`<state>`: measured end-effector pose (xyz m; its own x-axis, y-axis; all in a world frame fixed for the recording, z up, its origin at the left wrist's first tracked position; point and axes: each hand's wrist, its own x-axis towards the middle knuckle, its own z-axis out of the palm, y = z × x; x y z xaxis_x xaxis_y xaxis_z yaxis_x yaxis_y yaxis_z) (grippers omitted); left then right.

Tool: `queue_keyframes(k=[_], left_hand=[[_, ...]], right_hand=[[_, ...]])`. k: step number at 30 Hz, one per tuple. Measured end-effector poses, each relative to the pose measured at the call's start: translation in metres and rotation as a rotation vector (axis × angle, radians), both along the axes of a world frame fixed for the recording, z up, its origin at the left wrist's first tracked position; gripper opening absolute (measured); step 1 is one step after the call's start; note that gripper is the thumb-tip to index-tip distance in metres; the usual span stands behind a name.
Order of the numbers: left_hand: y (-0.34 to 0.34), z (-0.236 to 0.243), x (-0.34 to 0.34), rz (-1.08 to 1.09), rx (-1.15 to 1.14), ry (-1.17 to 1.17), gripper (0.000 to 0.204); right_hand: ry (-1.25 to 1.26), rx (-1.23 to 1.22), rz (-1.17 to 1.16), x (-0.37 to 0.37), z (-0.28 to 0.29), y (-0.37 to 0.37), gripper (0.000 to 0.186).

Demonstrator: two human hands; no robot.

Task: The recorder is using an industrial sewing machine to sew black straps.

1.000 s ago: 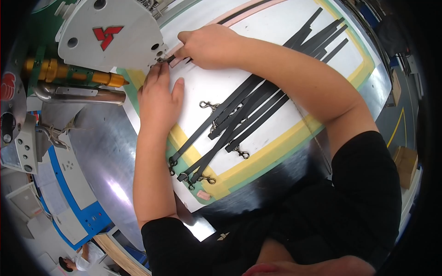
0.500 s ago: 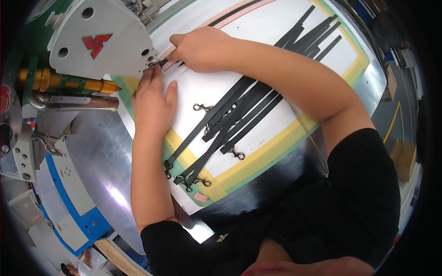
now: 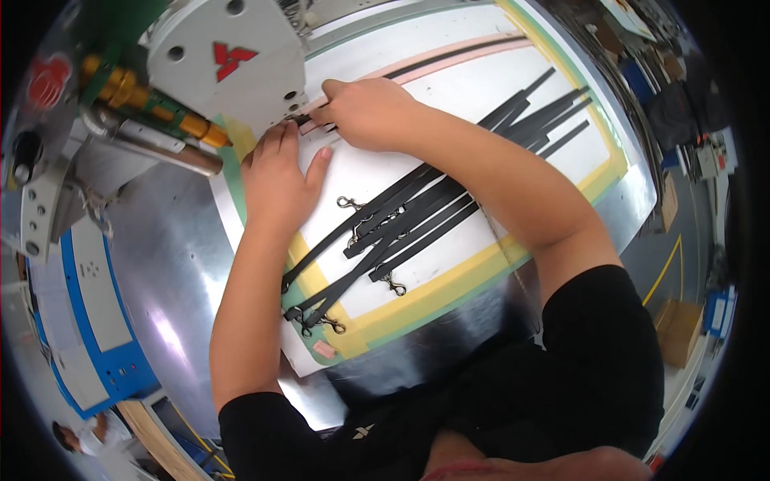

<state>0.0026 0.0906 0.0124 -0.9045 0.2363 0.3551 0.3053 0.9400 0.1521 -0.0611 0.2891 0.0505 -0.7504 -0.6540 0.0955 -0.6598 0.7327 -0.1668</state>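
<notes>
In the head view, both hands meet at a dark strap [image 3: 303, 120], which lies between the left hand's fingertips and the right hand's. The left hand [image 3: 281, 180] is laid flat, fingers stretched forward and thumb spread away, its tips at the strap and gripping nothing visible. The right hand [image 3: 365, 112] is curled almost closed and appears to pinch the strap just beyond the left fingertips.

The step in hand looks like steadying and aligning the strap under the white machine head [image 3: 188, 88], just ahead of the left hand. The next move seems to call for the strap held flat and straight, with the fingertips kept out from under the machine.

The strap looks narrow, flat and matte; little of it shows between the fingers, and whether its end carries a fitting is too small to tell. Beyond the right hand, a dark strip [image 3: 449, 54] runs between pink guide strips [image 3: 473, 58]; whether it is the same piece cannot be told. Nearer the body than both hands, similar straps [image 3: 417, 210] with metal clasps [image 3: 395, 285] lie crossed on the white board [image 3: 341, 172].
</notes>
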Motion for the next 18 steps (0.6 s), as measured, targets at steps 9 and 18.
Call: queue_keyframes(k=[9, 18], left_hand=[[0.004, 0.007, 0.002, 0.032, -0.028, -0.022, 0.062], [0.007, 0.009, 0.004, 0.078, -0.069, -0.043, 0.067]], right_hand=[[0.014, -0.023, -0.074, -0.002, -0.005, 0.005, 0.039], [-0.008, 0.032, -0.086, 0.002, 0.005, 0.006, 0.041]])
